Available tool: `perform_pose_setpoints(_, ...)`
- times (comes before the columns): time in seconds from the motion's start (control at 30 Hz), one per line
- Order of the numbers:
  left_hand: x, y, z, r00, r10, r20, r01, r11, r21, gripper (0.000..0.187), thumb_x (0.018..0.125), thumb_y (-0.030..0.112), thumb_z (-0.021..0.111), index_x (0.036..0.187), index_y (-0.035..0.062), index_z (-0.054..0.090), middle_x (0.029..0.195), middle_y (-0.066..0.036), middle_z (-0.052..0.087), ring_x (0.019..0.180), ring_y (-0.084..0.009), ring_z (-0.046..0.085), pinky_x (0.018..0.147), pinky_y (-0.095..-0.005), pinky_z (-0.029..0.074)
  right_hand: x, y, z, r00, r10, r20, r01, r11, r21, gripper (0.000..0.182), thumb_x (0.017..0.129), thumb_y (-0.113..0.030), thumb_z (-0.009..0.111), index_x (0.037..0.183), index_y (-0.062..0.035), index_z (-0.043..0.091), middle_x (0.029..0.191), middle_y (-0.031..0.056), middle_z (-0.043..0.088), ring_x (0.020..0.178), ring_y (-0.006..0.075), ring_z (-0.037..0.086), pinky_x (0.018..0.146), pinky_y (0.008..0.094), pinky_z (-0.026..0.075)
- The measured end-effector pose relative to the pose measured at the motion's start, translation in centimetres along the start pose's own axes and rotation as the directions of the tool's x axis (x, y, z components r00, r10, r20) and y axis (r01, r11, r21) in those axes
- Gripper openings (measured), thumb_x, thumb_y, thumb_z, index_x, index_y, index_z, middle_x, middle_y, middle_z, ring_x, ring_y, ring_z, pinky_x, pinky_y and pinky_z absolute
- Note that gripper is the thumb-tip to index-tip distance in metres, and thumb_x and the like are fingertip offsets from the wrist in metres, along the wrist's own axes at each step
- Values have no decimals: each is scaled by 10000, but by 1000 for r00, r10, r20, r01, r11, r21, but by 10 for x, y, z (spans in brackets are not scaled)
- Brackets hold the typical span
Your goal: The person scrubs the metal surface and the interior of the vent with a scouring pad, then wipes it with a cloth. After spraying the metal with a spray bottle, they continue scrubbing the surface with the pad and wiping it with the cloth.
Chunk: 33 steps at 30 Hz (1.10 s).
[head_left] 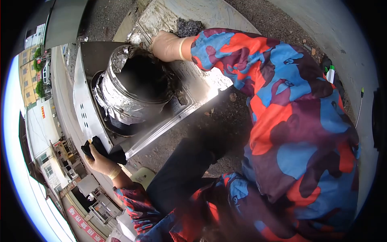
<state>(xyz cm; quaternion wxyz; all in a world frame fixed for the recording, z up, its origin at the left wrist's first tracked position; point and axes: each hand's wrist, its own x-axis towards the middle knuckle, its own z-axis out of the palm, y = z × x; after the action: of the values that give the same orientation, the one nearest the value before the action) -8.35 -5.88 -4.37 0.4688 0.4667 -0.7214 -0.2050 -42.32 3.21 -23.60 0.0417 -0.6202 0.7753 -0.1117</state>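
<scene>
A metal housing (86,117) that looks like a range hood lies before me. Its round collar (135,105) is wrapped in crumpled silver foil around a dark opening. My right hand (167,45), in a thin pale glove, is closed beside the collar's rim over the grimy metal panel (193,76); its fingertips are hidden. A dark grey, fuzzy clump (189,27) lies just past that wrist. At the housing's near corner, my gloved left hand (101,162) grips a black cloth (98,146) against the metal edge.
Gravelly ground (225,109) surrounds the housing. My dark-trousered leg (181,173) is close to its edge. A grey wall (330,28) runs along one side, with a green-and-white item (330,74) near it. Buildings (30,72) and a road stand beyond.
</scene>
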Motion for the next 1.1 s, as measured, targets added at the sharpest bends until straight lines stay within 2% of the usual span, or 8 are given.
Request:
perform_pose_setpoints(0.17, 1, -2, -1, 1000, -4, 14, 5, 997, -73, 251, 891, 96, 615, 1100, -42, 625, 1036, -85, 659, 895, -165, 638, 849, -287, 513, -52, -1, -9, 976, -217, -19, 218, 970, 104, 203, 774, -258, 653, 836, -86, 741, 933, 81, 675, 950, 260, 634, 797, 354, 512)
perform_pose_setpoints(0.27, 1, -5, 0, 1000, 6, 25, -5, 998, -67, 246, 898, 80, 598, 1109, -43, 619, 1045, -87, 653, 915, -173, 636, 872, -295, 510, -45, 1, -3, 982, -183, -42, 185, 983, 25, 182, 763, -223, 640, 841, -93, 741, 900, 80, 684, 932, 267, 644, 781, 360, 520)
perform_pose_setpoints(0.53, -3, 3, 2, 1000, -13, 4, 13, 999, -42, 234, 911, 84, 580, 1110, -32, 616, 1035, -89, 656, 914, -179, 640, 854, -297, 515, 50, 22, 4, 979, 131, -158, -103, 979, 175, 188, 725, -119, 600, 856, -84, 730, 863, 135, 697, 845, 311, 676, 748, 401, 528)
perform_pose_setpoints(0.6, -2, -1, 0, 999, -31, 25, 33, 996, -83, 230, 915, 83, 575, 1111, -31, 613, 1032, -86, 656, 906, -177, 642, 847, -293, 518, 42, 22, 9, 980, 88, -180, -58, 985, 163, 186, 707, -111, 614, 851, -82, 727, 858, 150, 692, 842, 322, 672, 747, 413, 528)
perform_pose_setpoints(0.73, -2, -1, 1, 999, -37, 31, 40, 991, -130, 212, 917, 66, 574, 1097, -40, 609, 1034, -97, 649, 907, -190, 643, 836, -297, 528, -7, 15, -14, 993, -100, 60, 80, 960, 269, 171, 668, -98, 641, 810, -45, 720, 838, 176, 679, 824, 335, 667, 731, 414, 529)
perform_pose_setpoints(0.87, -4, 1, 0, 999, -51, 6, 51, 995, -88, 214, 915, 66, 581, 1097, -44, 606, 1028, -100, 645, 896, -189, 643, 827, -298, 533, 7, 13, -13, 992, -39, 124, 20, 988, 153, 184, 678, -126, 649, 840, -86, 727, 832, 149, 683, 817, 326, 664, 743, 421, 523)
perform_pose_setpoints(0.93, -3, 0, 2, 999, -37, -12, 36, 995, -96, 218, 914, 72, 585, 1097, -45, 606, 1020, -93, 645, 886, -176, 639, 823, -290, 531, 38, 22, -1, 995, -68, -71, 78, 986, 150, 169, 710, -178, 652, 828, -85, 729, 859, 134, 693, 841, 299, 670, 739, 399, 525)
perform_pose_setpoints(1.1, -1, -3, -3, 999, -27, -16, 27, 999, -25, 233, 909, 73, 586, 1113, -35, 611, 1033, -75, 646, 892, -157, 631, 829, -277, 523, 85, 26, 11, 972, 127, -196, -114, 991, 77, 135, 725, -156, 634, 806, -81, 712, 868, 136, 687, 881, 309, 662, 762, 400, 520)
